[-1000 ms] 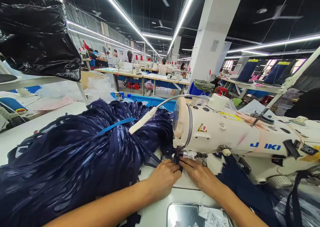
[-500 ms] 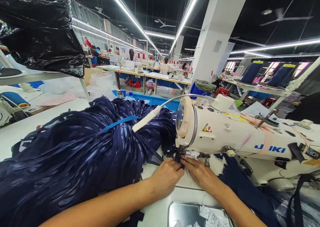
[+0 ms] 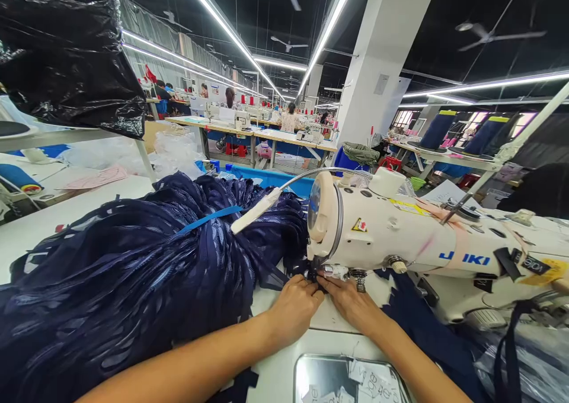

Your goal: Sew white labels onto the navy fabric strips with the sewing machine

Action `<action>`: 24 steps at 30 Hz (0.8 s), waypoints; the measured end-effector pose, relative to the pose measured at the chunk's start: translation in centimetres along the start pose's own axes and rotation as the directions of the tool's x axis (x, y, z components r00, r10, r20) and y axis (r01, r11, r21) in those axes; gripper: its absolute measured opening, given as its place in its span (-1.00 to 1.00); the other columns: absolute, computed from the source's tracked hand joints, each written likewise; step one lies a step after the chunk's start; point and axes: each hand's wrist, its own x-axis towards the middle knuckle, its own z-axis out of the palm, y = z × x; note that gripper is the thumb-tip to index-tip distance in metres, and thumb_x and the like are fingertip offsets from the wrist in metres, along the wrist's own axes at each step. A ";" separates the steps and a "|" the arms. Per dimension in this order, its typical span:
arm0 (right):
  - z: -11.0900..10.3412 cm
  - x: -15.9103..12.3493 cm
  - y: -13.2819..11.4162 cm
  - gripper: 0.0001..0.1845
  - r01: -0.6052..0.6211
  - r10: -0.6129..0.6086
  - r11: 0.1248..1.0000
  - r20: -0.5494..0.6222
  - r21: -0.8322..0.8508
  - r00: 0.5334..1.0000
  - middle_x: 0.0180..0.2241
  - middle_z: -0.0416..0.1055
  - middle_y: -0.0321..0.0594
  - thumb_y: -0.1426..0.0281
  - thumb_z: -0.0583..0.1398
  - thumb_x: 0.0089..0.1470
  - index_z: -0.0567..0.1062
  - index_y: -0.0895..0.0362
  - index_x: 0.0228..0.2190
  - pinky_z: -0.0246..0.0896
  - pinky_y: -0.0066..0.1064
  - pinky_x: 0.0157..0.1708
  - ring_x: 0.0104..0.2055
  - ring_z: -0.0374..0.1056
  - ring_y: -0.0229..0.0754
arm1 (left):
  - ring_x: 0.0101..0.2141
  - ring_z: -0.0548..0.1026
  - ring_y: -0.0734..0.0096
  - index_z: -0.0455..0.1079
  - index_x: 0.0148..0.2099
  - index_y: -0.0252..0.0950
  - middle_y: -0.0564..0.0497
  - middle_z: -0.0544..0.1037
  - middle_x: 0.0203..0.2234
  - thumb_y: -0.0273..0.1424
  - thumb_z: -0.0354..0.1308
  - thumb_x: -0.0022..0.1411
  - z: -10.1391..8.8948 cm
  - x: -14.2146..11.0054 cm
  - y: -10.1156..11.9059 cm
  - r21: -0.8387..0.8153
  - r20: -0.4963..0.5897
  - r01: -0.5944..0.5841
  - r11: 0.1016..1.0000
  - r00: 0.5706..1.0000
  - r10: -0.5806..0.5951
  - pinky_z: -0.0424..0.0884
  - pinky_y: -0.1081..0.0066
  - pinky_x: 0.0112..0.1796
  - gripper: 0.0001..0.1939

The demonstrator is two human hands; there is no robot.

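At the needle end of a cream sewing machine (image 3: 377, 228), both hands meet low over the bed. My left hand (image 3: 294, 308) is closed, its bent fingers on a narrow navy fabric strip (image 3: 270, 277) that runs in from the left. Close beside it, my right hand (image 3: 349, 303) presses its fingertips together on the dark fabric by the presser foot; the machine head hides part of this spot. A large pile of navy fabric pieces (image 3: 133, 272), with a blue strip (image 3: 208, 218) across it, lies left of the machine.
A metal tray (image 3: 299, 370) with white printed labels (image 3: 376, 385) sits in front of the hands. A lamp on a bendy neck (image 3: 255, 211) reaches over the pile. More navy fabric (image 3: 427, 320) hangs to the right. Behind are work tables (image 3: 284, 136) with people sewing.
The whole view has shifted slightly, with things appearing a little further left. Both hands stay at the needle with the fabric, with hardly any movement relative to the machine.
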 end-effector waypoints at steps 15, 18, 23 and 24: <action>0.5 -0.1 0.2 -0.59 -0.004 0.015 0.996 -0.125 0.086 0.992 -0.16 0.42 -0.01 0.52 -0.01 0.04 0.41 0.17 -0.08 0.26 -0.20 -0.21 -0.20 0.37 -0.04 | -0.29 0.39 0.23 0.31 -0.36 -0.37 -0.11 0.46 -0.38 -0.62 0.03 0.08 -0.8 -0.6 -1.1 0.161 -0.050 0.068 0.985 0.997 -0.061 0.18 0.21 -0.13 -0.91; -0.4 -0.5 -0.6 -0.66 -0.037 0.051 0.991 -0.108 0.127 0.993 -0.13 0.40 -0.06 0.40 0.03 0.06 0.44 0.11 -0.12 0.21 -0.17 -0.15 -0.17 0.34 -0.04 | -0.31 0.38 0.28 0.31 -0.38 -0.35 -0.05 0.45 -0.40 -0.66 0.03 0.07 -1.7 -0.7 -2.7 0.114 -0.013 0.117 0.987 0.993 -0.116 0.20 0.27 -0.16 -0.87; -0.8 -0.7 -2.4 -0.67 -0.036 0.057 0.978 -0.097 0.204 0.994 -0.18 0.36 -0.09 0.38 0.04 0.09 0.39 0.14 -0.10 0.15 -0.14 -0.11 -0.13 0.28 -0.05 | -0.34 0.38 0.37 0.35 -0.37 -0.34 0.02 0.45 -0.43 -0.75 -0.05 -0.07 -2.6 -0.4 -4.6 -0.078 -0.019 0.265 0.961 0.963 -0.267 0.24 0.39 -0.26 -0.71; -0.7 -0.7 -2.6 -0.68 -0.037 0.061 0.976 -0.108 0.216 0.992 -0.20 0.35 -0.09 0.39 0.03 0.10 0.39 0.14 -0.10 0.16 -0.15 -0.13 -0.15 0.28 -0.07 | -0.33 0.37 0.37 0.35 -0.35 -0.34 0.01 0.45 -0.41 -0.74 -0.04 -0.08 -2.7 -0.3 -4.5 -0.095 -0.044 0.265 0.959 0.962 -0.270 0.23 0.37 -0.24 -0.71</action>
